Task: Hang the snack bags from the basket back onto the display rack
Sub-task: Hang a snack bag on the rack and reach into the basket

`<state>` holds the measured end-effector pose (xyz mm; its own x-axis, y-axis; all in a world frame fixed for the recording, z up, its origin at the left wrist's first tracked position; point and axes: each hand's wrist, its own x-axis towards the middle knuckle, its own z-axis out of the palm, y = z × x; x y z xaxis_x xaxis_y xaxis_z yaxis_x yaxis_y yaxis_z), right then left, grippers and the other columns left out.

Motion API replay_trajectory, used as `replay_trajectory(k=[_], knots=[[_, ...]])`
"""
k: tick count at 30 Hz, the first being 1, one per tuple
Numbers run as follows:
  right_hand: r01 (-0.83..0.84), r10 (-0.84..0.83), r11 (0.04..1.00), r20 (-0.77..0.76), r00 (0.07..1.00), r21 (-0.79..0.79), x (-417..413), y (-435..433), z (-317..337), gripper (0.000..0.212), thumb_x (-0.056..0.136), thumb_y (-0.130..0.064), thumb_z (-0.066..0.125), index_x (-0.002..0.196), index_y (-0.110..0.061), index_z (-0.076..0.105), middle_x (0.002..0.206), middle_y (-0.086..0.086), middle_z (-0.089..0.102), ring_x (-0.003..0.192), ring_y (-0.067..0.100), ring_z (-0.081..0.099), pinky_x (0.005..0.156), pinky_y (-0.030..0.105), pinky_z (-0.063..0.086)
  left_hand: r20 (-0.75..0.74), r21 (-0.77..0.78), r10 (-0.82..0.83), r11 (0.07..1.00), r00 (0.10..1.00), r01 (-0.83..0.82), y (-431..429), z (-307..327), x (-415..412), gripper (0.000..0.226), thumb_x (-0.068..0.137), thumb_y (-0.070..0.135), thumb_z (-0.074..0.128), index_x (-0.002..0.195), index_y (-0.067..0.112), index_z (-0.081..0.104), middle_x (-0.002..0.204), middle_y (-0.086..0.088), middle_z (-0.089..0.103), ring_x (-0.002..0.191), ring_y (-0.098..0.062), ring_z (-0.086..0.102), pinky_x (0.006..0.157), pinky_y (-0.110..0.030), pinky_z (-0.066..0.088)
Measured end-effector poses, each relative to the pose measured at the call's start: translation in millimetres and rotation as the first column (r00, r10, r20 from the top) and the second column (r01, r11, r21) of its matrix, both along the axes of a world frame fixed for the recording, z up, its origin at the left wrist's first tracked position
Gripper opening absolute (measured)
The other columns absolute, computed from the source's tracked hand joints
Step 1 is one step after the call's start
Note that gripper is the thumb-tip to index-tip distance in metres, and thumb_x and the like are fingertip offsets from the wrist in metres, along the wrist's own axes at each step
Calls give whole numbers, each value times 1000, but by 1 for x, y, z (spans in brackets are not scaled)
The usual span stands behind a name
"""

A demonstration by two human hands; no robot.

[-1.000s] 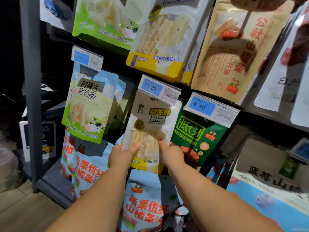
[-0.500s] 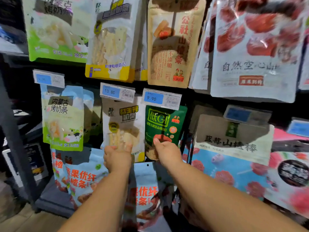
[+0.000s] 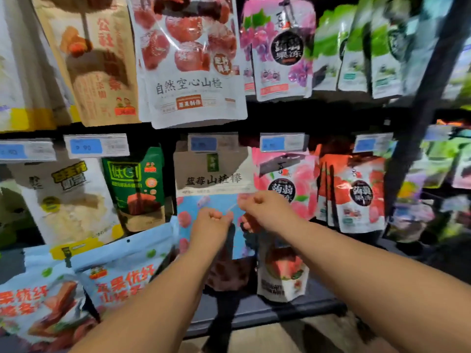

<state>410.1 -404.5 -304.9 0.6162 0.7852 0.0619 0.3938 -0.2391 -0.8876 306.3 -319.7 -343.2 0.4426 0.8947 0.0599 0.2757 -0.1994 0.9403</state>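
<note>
Snack bags (image 3: 193,85) are hanging in rows on the display rack (image 3: 280,312) across the whole frame. Left hand (image 3: 211,222) and right hand (image 3: 265,210) are curling their fingers before the beige-and-blue bag (image 3: 214,174) at the centre; if they are pinching it, I cannot tell. Probably this bag is being settled on its hook; next, the hands are needing to let go and fetch another bag.

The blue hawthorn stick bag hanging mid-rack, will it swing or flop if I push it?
The blue hawthorn stick bag hangs under its price tag, so it would probably swing. It looks like a flat pouch, so likely floppy and light.
</note>
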Motion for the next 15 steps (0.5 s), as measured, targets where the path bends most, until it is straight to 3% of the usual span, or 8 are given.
replay_trajectory(k=[4, 7, 10, 15], knots=[[143, -140, 989, 128, 982, -19, 53, -77, 9, 26, 90, -25, 69, 67, -14, 62, 64, 4, 65, 60, 15, 67, 64, 30, 58, -84, 81, -189, 977, 978, 196, -59, 6, 53, 27, 90, 24, 66, 75, 14, 47, 70, 2, 48, 80, -24, 53, 65, -33, 31], [283, -271, 955, 133, 953, -87, 100, -143, 4, 22, 90, -27, 69, 73, -16, 62, 69, 2, 65, 61, 19, 67, 66, 36, 59, -103, 54, -350, 933, 931, 357, -113, -1, 96, 31, 92, 22, 65, 71, 14, 44, 66, -1, 46, 67, -19, 50, 54, -24, 37], [430, -393, 881, 202, 897, -198, 142, -213, -9, 24, 90, -31, 69, 75, -14, 62, 74, 9, 70, 63, 21, 66, 69, 36, 58, -154, 41, -507, 854, 848, 518, -171, -15, 141, 22, 92, 27, 66, 79, 16, 51, 74, 2, 53, 82, -23, 56, 68, -28, 38], [585, -498, 738, 312, 809, -338, 204, -310, -50, 33, 87, -39, 68, 68, -12, 68, 70, 3, 72, 73, 22, 70, 72, 34, 54, -267, 99, -664, 702, 698, 705, -250, -31, 214, 21, 91, 31, 66, 79, 23, 51, 72, 8, 49, 81, -19, 52, 67, -28, 34]])
